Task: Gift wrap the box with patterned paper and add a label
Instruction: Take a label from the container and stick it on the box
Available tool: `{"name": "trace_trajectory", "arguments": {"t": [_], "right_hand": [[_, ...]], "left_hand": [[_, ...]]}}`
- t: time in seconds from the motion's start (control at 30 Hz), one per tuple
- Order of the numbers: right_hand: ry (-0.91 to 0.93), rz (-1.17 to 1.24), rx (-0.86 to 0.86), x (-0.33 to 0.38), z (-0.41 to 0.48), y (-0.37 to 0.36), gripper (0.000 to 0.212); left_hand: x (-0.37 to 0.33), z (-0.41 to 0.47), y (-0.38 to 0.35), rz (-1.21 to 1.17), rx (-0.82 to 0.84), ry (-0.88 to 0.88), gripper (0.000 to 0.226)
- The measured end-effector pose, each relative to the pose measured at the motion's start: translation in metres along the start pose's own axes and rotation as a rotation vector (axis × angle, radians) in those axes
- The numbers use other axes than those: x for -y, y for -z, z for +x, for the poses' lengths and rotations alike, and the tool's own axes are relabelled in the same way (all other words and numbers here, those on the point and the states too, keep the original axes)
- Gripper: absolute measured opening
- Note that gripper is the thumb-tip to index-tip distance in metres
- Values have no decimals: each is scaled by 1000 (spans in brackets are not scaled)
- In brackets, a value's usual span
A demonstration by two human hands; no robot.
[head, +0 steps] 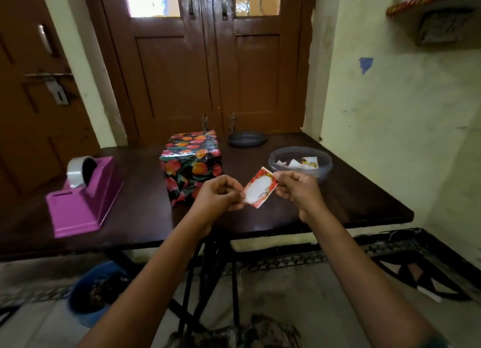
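The tape dispenser (86, 191) sits at the left of the bench (351, 199), well apart from the work. If the label needs tape, one hand has to let go and reach far across.

The box (191, 165) stands mid-bench, fully wrapped in fruit-print paper, and nothing steadies it. A firm press could push it back across the dark top.

Just right of it and nearer the person, the label (260, 188) is held in the air. The left hand (221, 194) pinches its lower corner and the right hand (296, 188) pinches the upper one. I cannot tell whether it has a backing. If it does, peeling at a corner could tear or curl it. On glossy paper it may also land crooked, and lifting it again risks ripping the wrap.

The tub (299, 149) of spare labels lies just behind the right hand, where a quick swing could knock it.
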State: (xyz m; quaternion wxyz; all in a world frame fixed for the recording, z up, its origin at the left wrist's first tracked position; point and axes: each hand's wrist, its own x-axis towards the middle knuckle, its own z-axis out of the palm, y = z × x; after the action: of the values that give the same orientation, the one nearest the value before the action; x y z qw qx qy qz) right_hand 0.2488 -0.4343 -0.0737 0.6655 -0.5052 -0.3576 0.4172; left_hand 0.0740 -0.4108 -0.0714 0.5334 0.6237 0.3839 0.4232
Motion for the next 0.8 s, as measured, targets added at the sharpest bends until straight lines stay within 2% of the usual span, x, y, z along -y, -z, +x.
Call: {"name": "trace_trajectory", "arguments": {"t": [0.07, 0.17, 0.33, 0.53, 0.7, 0.8], "right_hand": [[21, 4, 9, -4, -3, -8, 12], [-7, 4, 143, -13, -11, -13, 15], [-89, 20, 269, -19, -9, -11, 20], [-79, -9, 230, -20, 9, -7, 16], [-54, -16, 152, -19, 24, -9, 12], [-53, 134, 147, -23, 27, -9, 11]], "left_hand": [[7, -1, -1, -76, -41, 23, 15], [17, 2, -5, -162, -172, 24, 13], [32, 5, -11, -108, -280, -31, 11], [32, 13, -11, 173, -208, -93, 26], [28, 30, -10, 527, -180, -335, 14], [29, 40, -14, 641, -240, -467, 10]]}}
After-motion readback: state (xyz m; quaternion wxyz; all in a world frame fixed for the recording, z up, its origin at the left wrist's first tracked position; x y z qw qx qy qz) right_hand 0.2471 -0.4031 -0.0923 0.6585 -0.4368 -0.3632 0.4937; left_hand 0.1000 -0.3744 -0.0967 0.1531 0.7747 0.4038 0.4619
